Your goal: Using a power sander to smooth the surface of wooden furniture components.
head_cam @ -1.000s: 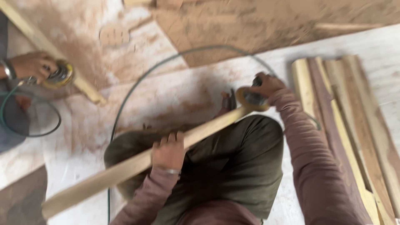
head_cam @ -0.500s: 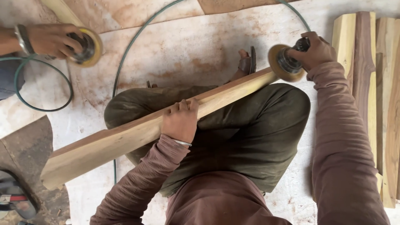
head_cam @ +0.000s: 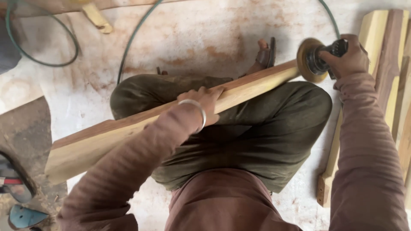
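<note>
A long pale wooden plank (head_cam: 128, 130) lies slantwise across my crossed legs, from lower left to upper right. My left hand (head_cam: 201, 102), with a metal bangle on the wrist, presses down on the plank's middle. My right hand (head_cam: 349, 55) grips a hand-held disc sander (head_cam: 312, 60). Its round yellowish disc touches the plank's far right end. A green cord (head_cam: 128, 47) runs from the tool across the floor.
Several wooden planks (head_cam: 385, 64) lie stacked on the floor at the right. A short wooden piece (head_cam: 97, 18) lies at the top left beside a coiled green cord (head_cam: 43, 60). Dark tools (head_cam: 17, 188) sit at the lower left. A sandal (head_cam: 265, 53) shows beyond my knee.
The view has shifted, and another person's hand with a sander at the top left has left the frame. My hands keep the same hold on plank and sander.
</note>
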